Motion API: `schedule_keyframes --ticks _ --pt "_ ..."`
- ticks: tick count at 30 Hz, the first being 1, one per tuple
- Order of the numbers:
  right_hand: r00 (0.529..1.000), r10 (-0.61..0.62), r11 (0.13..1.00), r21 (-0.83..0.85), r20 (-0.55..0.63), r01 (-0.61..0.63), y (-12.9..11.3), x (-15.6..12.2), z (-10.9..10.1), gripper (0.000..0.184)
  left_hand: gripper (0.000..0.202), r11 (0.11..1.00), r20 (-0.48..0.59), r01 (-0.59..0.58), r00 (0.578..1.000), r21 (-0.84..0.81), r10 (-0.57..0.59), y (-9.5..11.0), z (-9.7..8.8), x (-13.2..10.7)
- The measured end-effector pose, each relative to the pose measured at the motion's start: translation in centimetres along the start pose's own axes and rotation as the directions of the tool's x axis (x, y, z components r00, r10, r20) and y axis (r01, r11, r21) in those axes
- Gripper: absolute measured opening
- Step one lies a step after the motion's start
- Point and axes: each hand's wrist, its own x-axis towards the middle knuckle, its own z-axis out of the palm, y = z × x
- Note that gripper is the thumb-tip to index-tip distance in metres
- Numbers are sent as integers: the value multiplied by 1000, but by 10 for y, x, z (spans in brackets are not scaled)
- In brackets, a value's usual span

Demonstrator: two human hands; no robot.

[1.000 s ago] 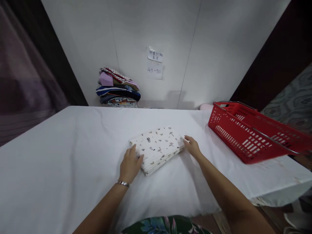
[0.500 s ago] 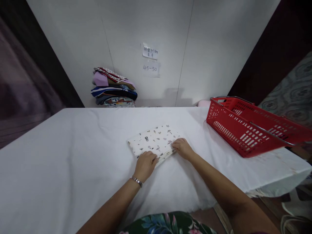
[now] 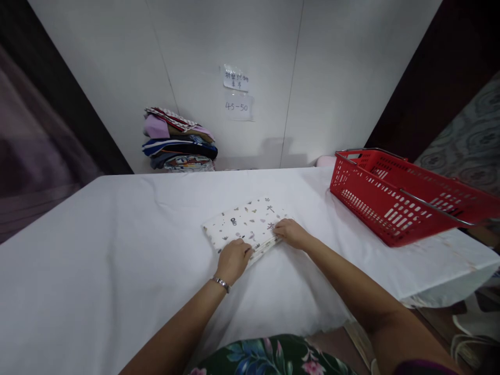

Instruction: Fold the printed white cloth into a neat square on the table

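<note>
A folded white cloth [image 3: 244, 221] with small printed plants and animals lies flat on the white-covered table [image 3: 148, 281]. Several layers show along its near edge. My left hand [image 3: 234, 259], with a metal bracelet at the wrist, grips the near left part of that edge, fingers on top and thumb at the side. At the near right corner, my right hand [image 3: 291, 233] pinches the layers, its fingers curled over the cloth. Both thumbs are partly hidden.
A red plastic basket [image 3: 363, 198] with metal handles stands at the table's right side. Behind the table's far edge, a stack of folded fabrics [image 3: 179, 143] rests against the wall. Two paper notes [image 3: 237, 94] are taped to the wall.
The view has shifted slightly. Both hands stay at the near edge of the cloth, and its fold looks the same.
</note>
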Motion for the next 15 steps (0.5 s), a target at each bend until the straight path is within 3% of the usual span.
schedule_keyframes --ticks 7,11,15 --pt "999 -44 999 -17 30 44 3 2 0 23 29 998 -18 -8 1000 66 9 2 3 4" --pt "999 -33 999 -18 38 34 4 2 2 24 24 1000 -69 7 998 28 -5 6 2 4" --pt "1000 -31 999 -29 7 31 5 2 9 25 20 999 -91 -48 995 -3 48 6 3 1"
